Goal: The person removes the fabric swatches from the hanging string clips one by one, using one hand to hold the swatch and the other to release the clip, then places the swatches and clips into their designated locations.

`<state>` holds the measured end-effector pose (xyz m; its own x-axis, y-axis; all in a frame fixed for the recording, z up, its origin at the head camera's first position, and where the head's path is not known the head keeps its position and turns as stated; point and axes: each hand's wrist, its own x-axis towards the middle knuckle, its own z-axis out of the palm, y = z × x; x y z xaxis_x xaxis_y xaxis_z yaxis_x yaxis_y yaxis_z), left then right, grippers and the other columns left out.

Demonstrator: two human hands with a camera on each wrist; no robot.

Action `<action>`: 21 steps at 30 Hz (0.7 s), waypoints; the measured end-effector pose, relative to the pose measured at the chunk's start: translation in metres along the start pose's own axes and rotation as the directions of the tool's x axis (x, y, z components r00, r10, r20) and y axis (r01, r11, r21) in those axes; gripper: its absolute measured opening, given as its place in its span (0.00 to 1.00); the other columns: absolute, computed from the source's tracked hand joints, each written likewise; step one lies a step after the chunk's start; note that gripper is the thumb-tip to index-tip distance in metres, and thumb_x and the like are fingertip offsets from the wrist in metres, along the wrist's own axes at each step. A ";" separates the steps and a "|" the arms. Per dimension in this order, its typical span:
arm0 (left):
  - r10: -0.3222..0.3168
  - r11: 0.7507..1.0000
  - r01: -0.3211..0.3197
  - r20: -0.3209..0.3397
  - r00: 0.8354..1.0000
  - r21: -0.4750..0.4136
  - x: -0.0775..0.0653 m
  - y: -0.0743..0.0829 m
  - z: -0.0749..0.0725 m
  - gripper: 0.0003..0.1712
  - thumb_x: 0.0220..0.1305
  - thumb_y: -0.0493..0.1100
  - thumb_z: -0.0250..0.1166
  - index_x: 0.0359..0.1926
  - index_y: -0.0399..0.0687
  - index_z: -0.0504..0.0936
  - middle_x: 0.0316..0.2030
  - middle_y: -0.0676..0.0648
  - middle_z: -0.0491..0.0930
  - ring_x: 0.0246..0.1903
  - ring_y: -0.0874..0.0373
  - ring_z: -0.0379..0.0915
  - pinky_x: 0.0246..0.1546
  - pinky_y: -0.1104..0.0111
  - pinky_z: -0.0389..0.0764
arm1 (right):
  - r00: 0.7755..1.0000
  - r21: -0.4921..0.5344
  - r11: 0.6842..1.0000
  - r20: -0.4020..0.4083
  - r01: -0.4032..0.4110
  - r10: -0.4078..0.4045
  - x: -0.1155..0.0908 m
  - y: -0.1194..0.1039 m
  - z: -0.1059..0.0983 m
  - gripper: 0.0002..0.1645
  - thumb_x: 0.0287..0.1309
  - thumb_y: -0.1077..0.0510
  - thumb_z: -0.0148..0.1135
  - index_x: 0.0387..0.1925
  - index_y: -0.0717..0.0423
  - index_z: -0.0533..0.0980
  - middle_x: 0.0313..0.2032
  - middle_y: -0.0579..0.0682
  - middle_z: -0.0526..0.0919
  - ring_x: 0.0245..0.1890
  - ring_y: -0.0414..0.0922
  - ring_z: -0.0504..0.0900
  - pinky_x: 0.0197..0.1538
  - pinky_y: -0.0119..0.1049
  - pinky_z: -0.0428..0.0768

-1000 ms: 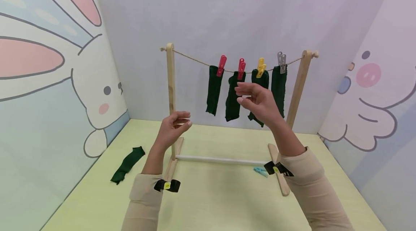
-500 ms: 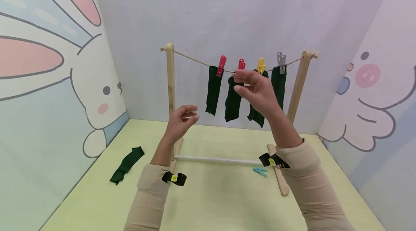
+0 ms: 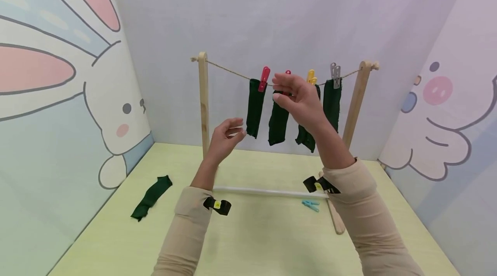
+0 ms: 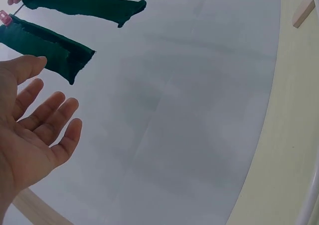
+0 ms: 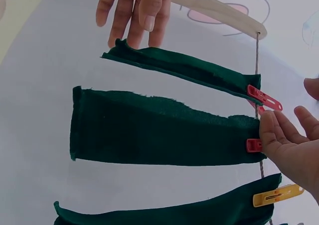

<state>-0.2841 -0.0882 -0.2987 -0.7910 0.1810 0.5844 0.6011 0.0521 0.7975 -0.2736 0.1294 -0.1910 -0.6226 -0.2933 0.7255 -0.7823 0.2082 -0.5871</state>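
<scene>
Several dark green cloth strips hang from a thin rope (image 3: 229, 69) on clothespins. My left hand (image 3: 226, 138), fingers loosely spread and holding nothing, is just left of the bottom end of the leftmost strip (image 3: 255, 108), which a red clothespin (image 3: 264, 78) clips. Higher up, my right hand (image 3: 300, 102) has thumb and fingers apart. It overlaps the top of the second strip (image 5: 164, 128), its fingertips close to that strip's red clothespin (image 5: 254, 145). A yellow clothespin (image 3: 311, 76) and a grey clothespin (image 3: 336, 75) hold the strips farther right.
The rope runs between two wooden posts (image 3: 203, 95), joined low down by a white rod (image 3: 268, 191). Another green strip (image 3: 152, 197) lies on the yellow tabletop (image 3: 248, 241) at left. A light blue clothespin (image 3: 310, 205) lies near the right foot. Cartoon-printed panels stand on both sides.
My left hand has moved right and up toward the leftmost strip. My right hand has risen and shifted slightly left, now covering most of the second red clothespin in the head view.
</scene>
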 end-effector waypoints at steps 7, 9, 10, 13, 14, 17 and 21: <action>-0.017 1.000 0.017 0.034 0.999 -0.003 0.004 -0.005 0.007 0.20 0.62 0.28 0.58 0.56 0.25 0.69 0.50 0.30 0.72 0.50 0.40 0.70 0.51 0.58 0.72 | 0.991 -0.015 0.992 -0.035 -0.126 0.125 0.008 -0.004 0.008 0.25 0.61 0.62 0.58 0.59 0.65 0.67 0.56 0.56 0.74 0.53 0.47 0.75 0.52 0.35 0.73; -0.026 1.000 0.026 0.023 0.999 0.013 0.004 -0.006 0.008 0.19 0.63 0.29 0.58 0.55 0.27 0.70 0.48 0.32 0.74 0.48 0.42 0.72 0.49 0.63 0.73 | 0.983 -0.018 0.985 -0.053 -0.174 0.173 0.011 -0.006 0.011 0.26 0.62 0.61 0.58 0.60 0.63 0.67 0.56 0.55 0.74 0.53 0.46 0.75 0.51 0.35 0.73; -0.025 1.000 0.025 0.015 1.000 0.016 0.004 -0.007 0.009 0.19 0.62 0.29 0.58 0.54 0.27 0.71 0.47 0.32 0.75 0.47 0.43 0.72 0.48 0.65 0.74 | 0.979 -0.016 0.981 -0.061 -0.195 0.193 0.013 -0.007 0.013 0.26 0.62 0.61 0.57 0.60 0.62 0.67 0.56 0.55 0.74 0.53 0.46 0.75 0.51 0.35 0.73; -0.009 1.000 0.009 -0.015 1.000 0.010 0.003 -0.008 0.009 0.16 0.61 0.28 0.58 0.50 0.25 0.73 0.42 0.32 0.76 0.42 0.44 0.74 0.42 0.70 0.74 | 0.967 -0.005 0.970 -0.073 -0.243 0.242 0.017 -0.010 0.017 0.26 0.62 0.61 0.57 0.61 0.60 0.66 0.57 0.54 0.73 0.52 0.46 0.76 0.51 0.35 0.74; -0.005 1.000 0.005 -0.023 1.000 0.004 0.003 -0.009 0.009 0.15 0.61 0.27 0.59 0.49 0.25 0.74 0.40 0.32 0.76 0.40 0.45 0.74 0.41 0.71 0.74 | 0.963 -0.001 0.966 -0.074 -0.258 0.258 0.018 -0.011 0.018 0.26 0.62 0.61 0.57 0.62 0.59 0.66 0.57 0.54 0.73 0.52 0.46 0.76 0.50 0.35 0.74; 0.007 1.000 -0.008 -0.031 0.999 -0.011 0.003 -0.010 0.009 0.12 0.59 0.26 0.59 0.45 0.24 0.75 0.36 0.31 0.77 0.36 0.48 0.74 0.37 0.74 0.75 | 0.950 0.019 0.952 -0.055 -0.307 0.308 0.022 -0.013 0.021 0.28 0.62 0.61 0.56 0.63 0.58 0.64 0.58 0.55 0.72 0.52 0.47 0.75 0.50 0.37 0.75; 0.003 1.000 -0.003 -0.024 1.000 -0.012 0.002 -0.011 0.009 0.10 0.59 0.25 0.59 0.43 0.23 0.76 0.35 0.31 0.76 0.33 0.54 0.74 0.35 0.75 0.75 | 0.930 0.041 0.930 -0.028 -0.365 0.367 0.027 -0.014 0.022 0.31 0.63 0.62 0.55 0.66 0.58 0.59 0.58 0.56 0.71 0.52 0.47 0.73 0.50 0.38 0.75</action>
<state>-0.2917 -0.0800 -0.3077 -0.7920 0.1576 0.5899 0.6020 0.0399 0.7975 -0.2785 0.0980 -0.1709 -0.8663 -0.1704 0.4695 -0.4992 0.2622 -0.8259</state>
